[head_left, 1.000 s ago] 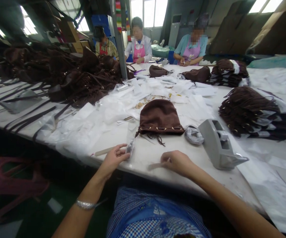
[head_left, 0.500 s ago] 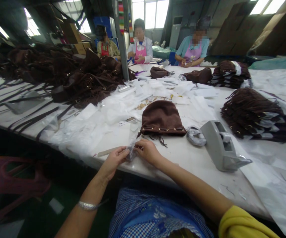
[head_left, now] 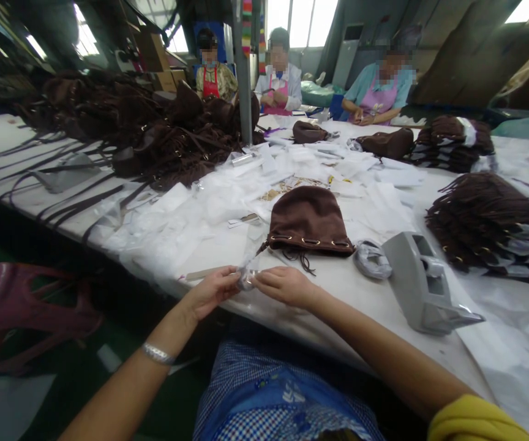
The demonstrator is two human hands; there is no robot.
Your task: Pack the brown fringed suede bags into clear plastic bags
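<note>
1. I see the left hand (head_left: 216, 289) at the near edge of the table (head_left: 319, 300), its thumb and fingers pinched on the clear plastic wrap (head_left: 247, 278).
2. Facing it, the right hand (head_left: 287, 286) has its fingers bunched together and grasping the wrap's other side; its thumb is hidden from me.
3. Taking that wrap as my clock's centre, the brown bag (head_left: 310, 217) lies between one and two o'clock, its ringed edge and loose cords towards me. A dark strap runs from its left corner to the wrap.
4. Just before three o'clock I have a wrapped coil (head_left: 372, 260), close beside the grey tape dispenser (head_left: 414, 269).
5. Farther out, between two and three, sits a pile of fringed brown goods (head_left: 494, 220).
6. At nine o'clock, a flat strip (head_left: 202, 274) lies near the left fingers; loose plastic and paper (head_left: 163, 239) spread towards ten.
7. A heap of brown bags (head_left: 154, 128) fills eleven.
8. Across the table I see three co-workers, two around twelve o'clock and one at one.
</note>
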